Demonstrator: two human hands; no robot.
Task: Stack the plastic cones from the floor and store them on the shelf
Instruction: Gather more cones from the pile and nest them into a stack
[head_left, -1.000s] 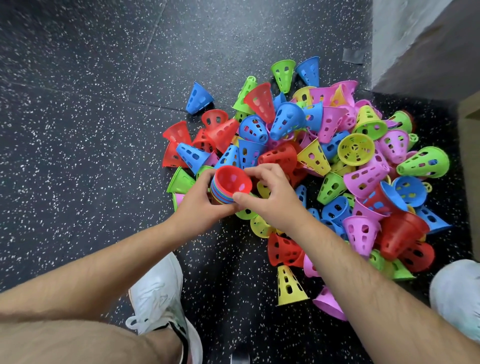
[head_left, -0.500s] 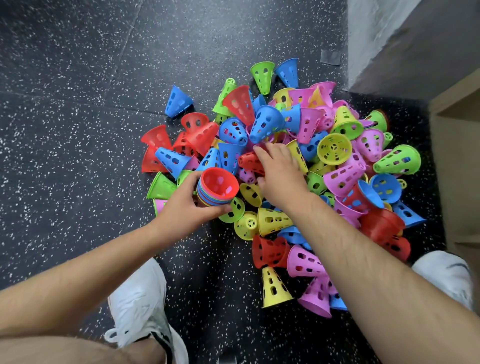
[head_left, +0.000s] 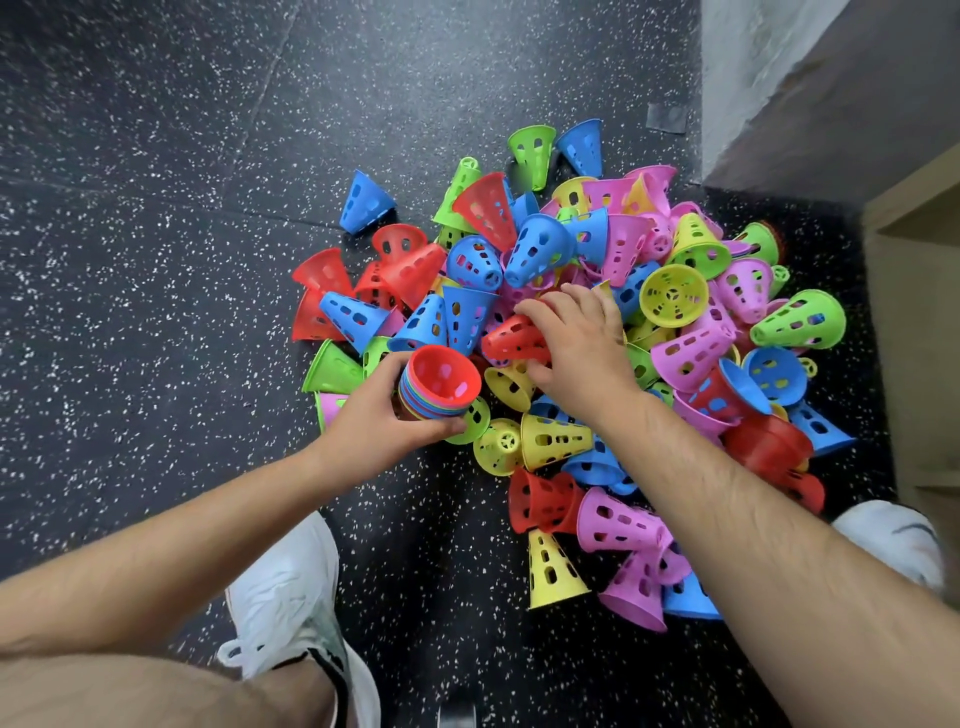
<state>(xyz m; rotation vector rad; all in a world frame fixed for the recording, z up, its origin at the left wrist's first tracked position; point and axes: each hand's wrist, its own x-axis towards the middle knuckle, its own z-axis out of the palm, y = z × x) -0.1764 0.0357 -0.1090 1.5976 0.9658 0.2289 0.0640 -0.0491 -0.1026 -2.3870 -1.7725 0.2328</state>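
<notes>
- Head view: the right hand (head_left: 582, 353) is no longer at the stack (head_left: 441, 382). It has been moved into the pile (head_left: 675, 296), with fingers curled over a red cone (head_left: 511, 340) and the thumb beneath.
- The stack is gripped by the left hand (head_left: 374, 431), low over the floor (head_left: 156, 260).
- Another cone is judged about to be added; most remain loose.
- The stack's lower part is hidden by fingers. A tan unit (head_left: 914, 312), perhaps the shelf, is cut off at the right.

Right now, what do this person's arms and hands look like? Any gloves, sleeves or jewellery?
Both are bare. The left hand and right hand wear no gloves, and I see no rings, watch or wristband. No sleeve shows on the left forearm or the right forearm, and both are lightly haired. The only clothing plainly in view is white sneakers.
</notes>
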